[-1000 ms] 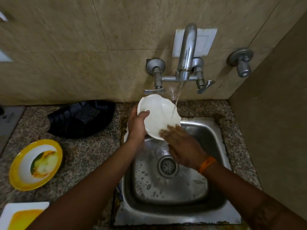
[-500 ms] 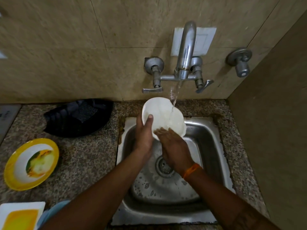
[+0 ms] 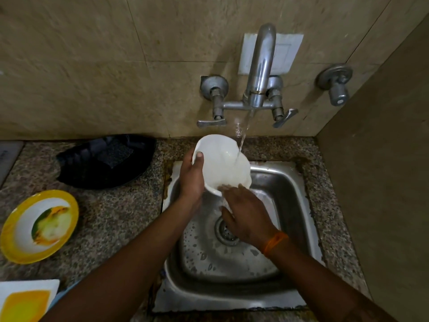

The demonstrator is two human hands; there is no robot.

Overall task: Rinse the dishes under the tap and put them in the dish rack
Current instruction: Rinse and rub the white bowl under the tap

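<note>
Gripping the white bowl (image 3: 220, 162) under tap (image 3: 259, 66) water, left hand (image 3: 192, 177).

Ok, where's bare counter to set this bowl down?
Bare granite lies between the yellow plate and the sink, below the black tray. A narrower strip runs right of the sink. The left edge is crowded: yellow plate and a white square dish.

Over the steel sink (image 3: 299, 205), the left hand (image 3: 191, 180) grips a tilted white bowl (image 3: 220, 163) under the running tap (image 3: 260, 73). The right hand (image 3: 247, 217) touches its lower rim. A yellow-rimmed plate (image 3: 39, 226) sits on the table (image 3: 111, 217).
</note>
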